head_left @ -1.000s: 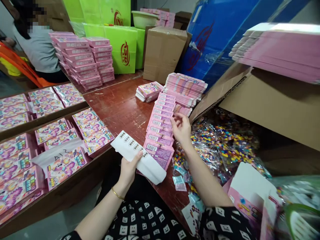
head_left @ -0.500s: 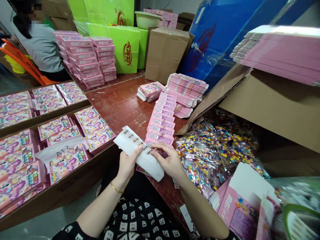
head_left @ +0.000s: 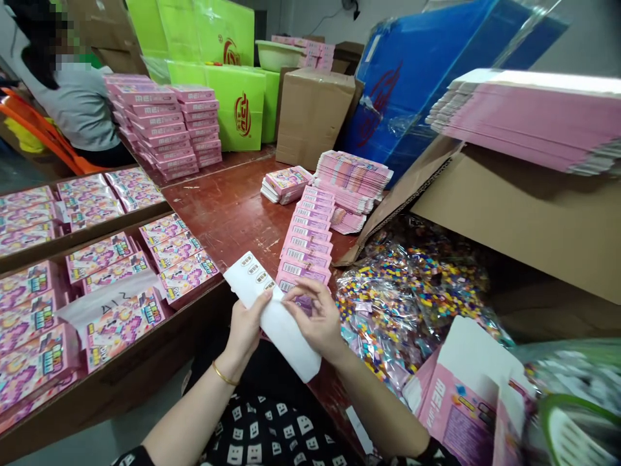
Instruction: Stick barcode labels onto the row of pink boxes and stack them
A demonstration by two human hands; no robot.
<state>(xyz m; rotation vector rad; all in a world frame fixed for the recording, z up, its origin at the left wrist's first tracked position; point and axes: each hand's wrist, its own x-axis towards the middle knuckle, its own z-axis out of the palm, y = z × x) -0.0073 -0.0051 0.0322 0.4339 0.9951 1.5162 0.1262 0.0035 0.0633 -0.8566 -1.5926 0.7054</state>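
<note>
My left hand (head_left: pixel 246 327) grips a white sticker sheet (head_left: pixel 291 340) by its near edge, thumb on top. A row of small oval labels with dark print shows on the sheet's upper part; its lower part is blank. Over the sheet's right side, my right hand (head_left: pixel 315 317) has thumb and forefinger pinched at the row; whatever is between them is too small to make out. Just beyond, flat pink cartons (head_left: pixel 305 239) lie fanned in an overlapping line, barcode ends showing.
Left of me are open cardboard boxes of packed pink cartons (head_left: pixel 129 327). Pink stacks (head_left: pixel 150 126) stand at the back left, near a seated person (head_left: pixel 82 110). To the right lie bags of colourful small pieces (head_left: pixel 412 291), a cardboard flap (head_left: pixel 524 213) and flattened cartons (head_left: pixel 528 116).
Fewer labels show on the sheet's lower part. My right hand has shifted slightly up along the row, fingers still pinched. The camera view has tilted a little.
</note>
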